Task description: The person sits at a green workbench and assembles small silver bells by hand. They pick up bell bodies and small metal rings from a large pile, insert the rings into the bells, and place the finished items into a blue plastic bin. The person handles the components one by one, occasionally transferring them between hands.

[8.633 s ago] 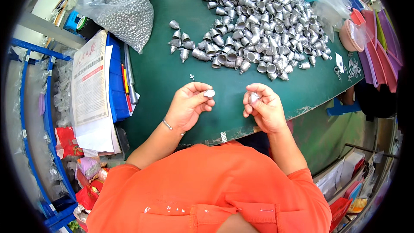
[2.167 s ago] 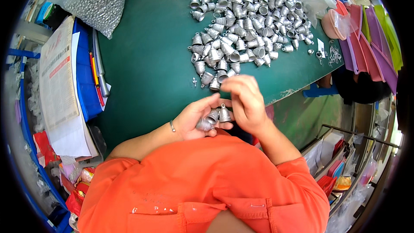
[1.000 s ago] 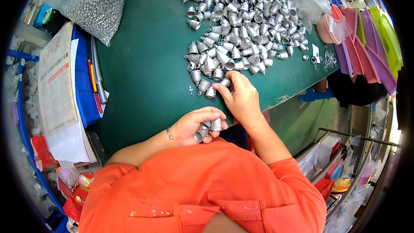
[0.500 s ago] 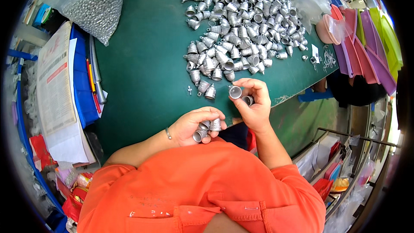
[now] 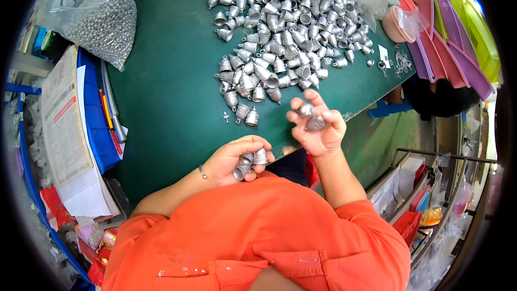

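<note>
My left hand [image 5: 222, 160] is curled around a few small silver metal bells [image 5: 260, 156], low over the near table edge. To its right, my right hand [image 5: 327, 136] is turned palm up, its fingers part-bent around two more silver bells [image 5: 315, 123]. One of these lies against the palm and the other by the fingertips. Beyond both hands spreads a large heap of similar bells [image 5: 301, 48], each with a small loop on top. A few stray bells [image 5: 251, 117] and a tiny cross charm [image 5: 225, 117] lie at the heap's near end.
The green table [image 5: 167, 75] carries a clear bag of small silver beads [image 5: 105, 24] at far left. Papers on a blue tray [image 5: 102, 134] with pens line the left side. Colourful plastic bins [image 5: 441, 43] stand at right, near small loose rings [image 5: 401, 60]. A person [image 5: 452, 97] is beyond.
My right hand has turned from holding a bell upright, mouth toward me, to palm up with both bells resting in it. My left hand keeps its hold. The view has shifted slightly.
</note>
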`<action>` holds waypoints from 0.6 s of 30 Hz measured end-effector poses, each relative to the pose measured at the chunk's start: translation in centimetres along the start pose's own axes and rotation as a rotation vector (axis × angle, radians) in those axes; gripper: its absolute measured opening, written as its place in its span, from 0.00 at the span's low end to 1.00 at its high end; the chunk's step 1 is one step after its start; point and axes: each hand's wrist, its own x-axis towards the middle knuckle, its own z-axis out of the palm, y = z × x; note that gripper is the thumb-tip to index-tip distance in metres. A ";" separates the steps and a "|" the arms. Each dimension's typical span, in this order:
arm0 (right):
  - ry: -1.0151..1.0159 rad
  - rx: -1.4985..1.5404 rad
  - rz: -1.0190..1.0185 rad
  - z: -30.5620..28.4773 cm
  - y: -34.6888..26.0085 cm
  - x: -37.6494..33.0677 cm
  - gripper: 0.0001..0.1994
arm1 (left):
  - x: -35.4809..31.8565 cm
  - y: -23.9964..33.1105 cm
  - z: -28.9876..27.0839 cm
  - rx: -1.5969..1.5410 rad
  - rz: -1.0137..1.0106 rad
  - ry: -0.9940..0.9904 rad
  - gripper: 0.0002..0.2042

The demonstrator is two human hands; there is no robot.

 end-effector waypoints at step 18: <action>-0.007 -1.166 -0.422 -1.9 0.5 1.5 0.14 | -0.1 0.0 0.3 0.048 0.016 0.003 0.09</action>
